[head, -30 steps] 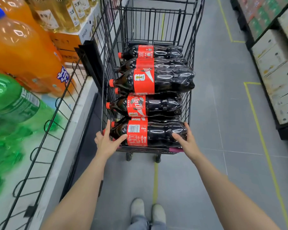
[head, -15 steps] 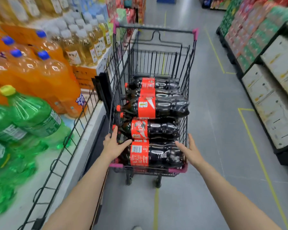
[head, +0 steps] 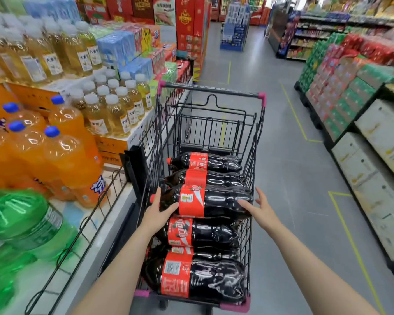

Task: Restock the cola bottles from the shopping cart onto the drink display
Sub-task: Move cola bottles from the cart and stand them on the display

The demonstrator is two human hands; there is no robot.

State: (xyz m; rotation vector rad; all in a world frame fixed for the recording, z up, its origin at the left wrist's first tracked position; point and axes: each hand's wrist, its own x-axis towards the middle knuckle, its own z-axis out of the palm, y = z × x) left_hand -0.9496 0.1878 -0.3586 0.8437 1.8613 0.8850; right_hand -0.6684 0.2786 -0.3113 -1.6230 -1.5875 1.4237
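Note:
A black wire shopping cart [head: 253,137] with pink corners stands in the aisle, holding several large cola bottles with red labels, lying on their sides. The topmost middle cola bottle [head: 223,201] lies across the pile. My left hand [head: 157,212] rests on its neck end, fingers straight, thumb along its side. My right hand [head: 259,209] touches its base end with fingers spread. The drink display [head: 62,251], a wire-fronted white shelf, runs along the left.
Orange soda bottles [head: 62,160], green bottles [head: 21,219] and yellow tea bottles [head: 114,110] fill the left display. Stacked drink cases [head: 341,87] and cardboard boxes [head: 378,160] line the right. The grey aisle floor [head: 287,169] with yellow lines runs between.
Both hands moved forward from the nearest bottle to the topmost middle cola bottle. The view tilted up, showing more of the aisle.

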